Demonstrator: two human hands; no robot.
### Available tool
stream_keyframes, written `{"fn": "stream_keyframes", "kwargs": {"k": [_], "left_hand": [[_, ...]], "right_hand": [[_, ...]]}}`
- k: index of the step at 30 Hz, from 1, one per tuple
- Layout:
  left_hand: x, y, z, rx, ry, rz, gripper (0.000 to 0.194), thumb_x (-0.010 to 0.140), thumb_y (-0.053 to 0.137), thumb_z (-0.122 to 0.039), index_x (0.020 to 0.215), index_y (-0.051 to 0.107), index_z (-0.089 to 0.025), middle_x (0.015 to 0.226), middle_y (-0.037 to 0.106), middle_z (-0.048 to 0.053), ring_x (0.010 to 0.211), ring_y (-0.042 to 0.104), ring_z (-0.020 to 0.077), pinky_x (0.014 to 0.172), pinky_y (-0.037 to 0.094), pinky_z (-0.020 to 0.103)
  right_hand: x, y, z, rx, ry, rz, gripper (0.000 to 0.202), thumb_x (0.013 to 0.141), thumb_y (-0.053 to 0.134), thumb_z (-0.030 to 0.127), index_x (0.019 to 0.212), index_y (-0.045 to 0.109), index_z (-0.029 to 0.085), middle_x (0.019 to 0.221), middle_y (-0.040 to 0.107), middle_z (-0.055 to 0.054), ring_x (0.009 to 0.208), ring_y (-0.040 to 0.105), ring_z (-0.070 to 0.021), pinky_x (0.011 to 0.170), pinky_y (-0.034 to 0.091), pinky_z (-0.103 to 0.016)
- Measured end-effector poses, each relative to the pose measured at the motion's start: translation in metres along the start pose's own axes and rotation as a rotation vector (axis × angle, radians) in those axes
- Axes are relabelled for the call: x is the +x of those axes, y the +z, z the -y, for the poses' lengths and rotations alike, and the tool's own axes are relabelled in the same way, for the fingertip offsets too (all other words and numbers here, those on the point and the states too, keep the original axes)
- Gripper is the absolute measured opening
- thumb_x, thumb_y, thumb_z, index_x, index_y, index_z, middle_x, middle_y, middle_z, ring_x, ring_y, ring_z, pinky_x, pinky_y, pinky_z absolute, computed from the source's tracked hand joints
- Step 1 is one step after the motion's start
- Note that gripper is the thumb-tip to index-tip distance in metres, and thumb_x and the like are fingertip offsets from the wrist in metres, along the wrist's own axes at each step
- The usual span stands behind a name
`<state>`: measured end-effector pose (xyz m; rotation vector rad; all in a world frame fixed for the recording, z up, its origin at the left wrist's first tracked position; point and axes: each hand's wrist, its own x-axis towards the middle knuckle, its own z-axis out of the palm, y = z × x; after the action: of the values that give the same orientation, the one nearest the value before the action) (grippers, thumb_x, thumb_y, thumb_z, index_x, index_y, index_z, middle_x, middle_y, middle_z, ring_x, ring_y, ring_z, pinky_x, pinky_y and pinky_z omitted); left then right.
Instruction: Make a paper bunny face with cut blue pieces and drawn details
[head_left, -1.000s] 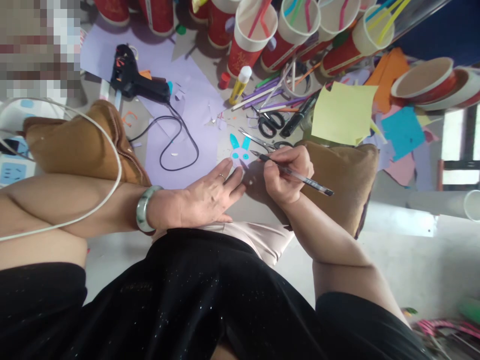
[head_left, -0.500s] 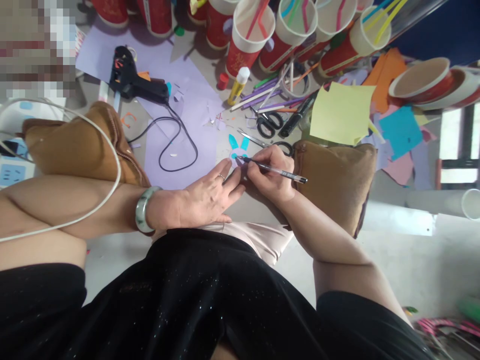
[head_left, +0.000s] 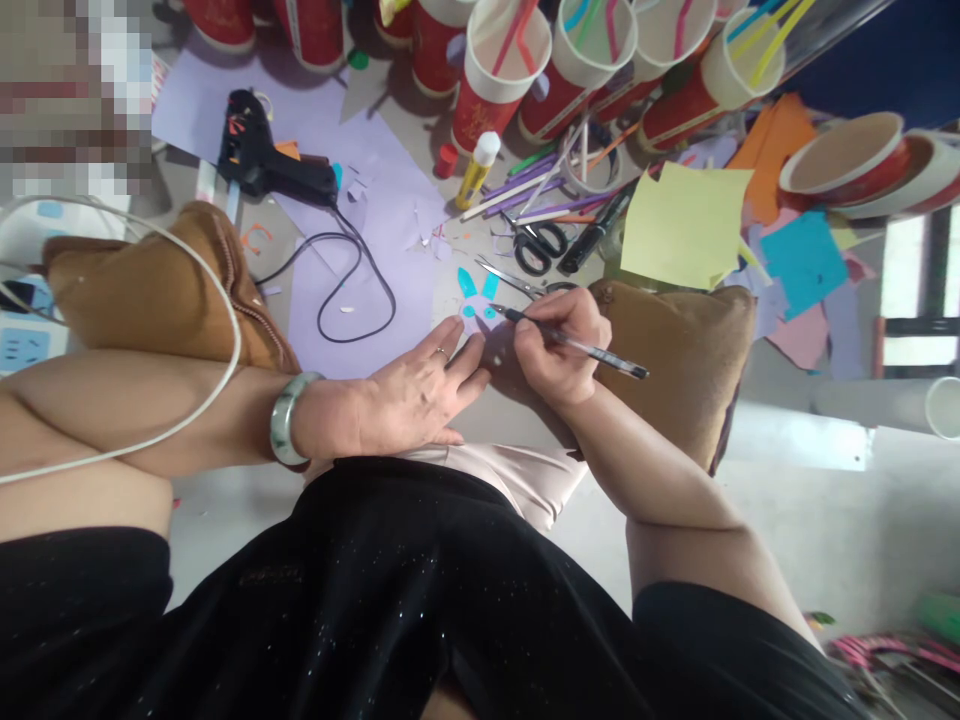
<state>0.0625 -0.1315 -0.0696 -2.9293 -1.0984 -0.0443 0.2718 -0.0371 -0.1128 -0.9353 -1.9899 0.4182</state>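
The right hand (head_left: 566, 345) is closed around a slim black-and-clear pen (head_left: 615, 360), thumb and fingers pinched near its writing end, the barrel slanting back over the knuckles. The pen's tip points at the right-side eye of a small lilac paper rabbit face with bright blue ears and blue oval eyes (head_left: 478, 303); whether the tip touches the paper is too small to tell. The rabbit face lies on the grey counter (head_left: 517, 425), just beyond the left hand (head_left: 416, 400), which rests palm down with its fingers extended and slightly apart, the foremost fingertips at the face's lower edge. A pale, marbled round bangle (head_left: 285, 420) circles the left wrist. Just beyond the right hand, open metal scissors (head_left: 514, 282) lie with their blades toward the blue ears, and black-handled scissors (head_left: 538, 248) lie farther back beside a thick black marker (head_left: 596, 235). A large purple paper sheet (head_left: 315, 305) spreads at the left, with a black plastic glue gun (head_left: 274, 165) on it, its cord looped. Behind the rabbit face, a yellow glue stick with a white end (head_left: 474, 180) stands near a small red cap (head_left: 446, 160). Red-and-white paper cups (head_left: 487, 110), several holding coloured straws, line the back.
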Motion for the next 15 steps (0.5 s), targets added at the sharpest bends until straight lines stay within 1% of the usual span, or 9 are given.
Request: {"fn": "stream_keyframes", "kwargs": {"k": [2, 4, 8, 12, 15], "left_hand": [[0.0, 0.001, 0.0, 0.001, 0.004, -0.004, 0.088, 0.094, 0.067, -0.067, 0.152, 0.054, -0.003, 0.155, 0.055, 0.033, 0.149, 0.049, 0.0462, 0.126, 0.031, 0.064], [0.0, 0.001, -0.001, 0.004, 0.005, 0.003, 0.088, 0.094, 0.067, -0.066, 0.152, 0.053, -0.002, 0.156, 0.053, 0.033, 0.149, 0.049, 0.0467, 0.126, 0.031, 0.063], [0.0, 0.0, -0.001, 0.008, -0.001, 0.018, 0.089, 0.094, 0.067, -0.068, 0.153, 0.053, -0.002, 0.157, 0.052, 0.034, 0.148, 0.049, 0.0484, 0.126, 0.031, 0.064], [0.0, 0.0, -0.001, 0.002, -0.004, 0.033, 0.09, 0.094, 0.066, -0.068, 0.155, 0.051, -0.003, 0.157, 0.052, 0.033, 0.149, 0.049, 0.0478, 0.127, 0.029, 0.064], [0.001, 0.0, -0.001, -0.026, -0.016, 0.035, 0.089, 0.093, 0.068, -0.068, 0.155, 0.051, -0.005, 0.157, 0.053, 0.031, 0.149, 0.049, 0.047, 0.126, 0.029, 0.064]], "right_hand": [[-0.003, 0.001, -0.006, 0.025, 0.015, -0.081, 0.009, 0.092, 0.06, 0.036, 0.093, 0.055, 0.028, 0.072, 0.064, 0.001, 0.062, 0.066, -0.0185, 0.056, 0.053, -0.036], [-0.005, 0.002, -0.011, 0.027, 0.012, -0.119, 0.012, 0.095, 0.057, 0.04, 0.097, 0.057, 0.029, 0.072, 0.063, 0.001, 0.062, 0.066, -0.0194, 0.057, 0.054, -0.038], [-0.005, 0.002, -0.013, -0.024, 0.013, -0.098, 0.018, 0.096, 0.056, 0.047, 0.097, 0.059, 0.029, 0.071, 0.061, 0.0, 0.063, 0.066, -0.0204, 0.059, 0.055, -0.04], [-0.003, 0.001, -0.009, 0.015, 0.02, -0.082, 0.012, 0.092, 0.06, 0.04, 0.091, 0.056, 0.028, 0.07, 0.06, 0.002, 0.063, 0.064, -0.0184, 0.058, 0.054, -0.038], [-0.003, 0.001, -0.007, -0.011, 0.037, -0.043, 0.01, 0.089, 0.063, 0.036, 0.089, 0.057, 0.028, 0.071, 0.061, 0.002, 0.063, 0.063, -0.0173, 0.058, 0.055, -0.036]]}}
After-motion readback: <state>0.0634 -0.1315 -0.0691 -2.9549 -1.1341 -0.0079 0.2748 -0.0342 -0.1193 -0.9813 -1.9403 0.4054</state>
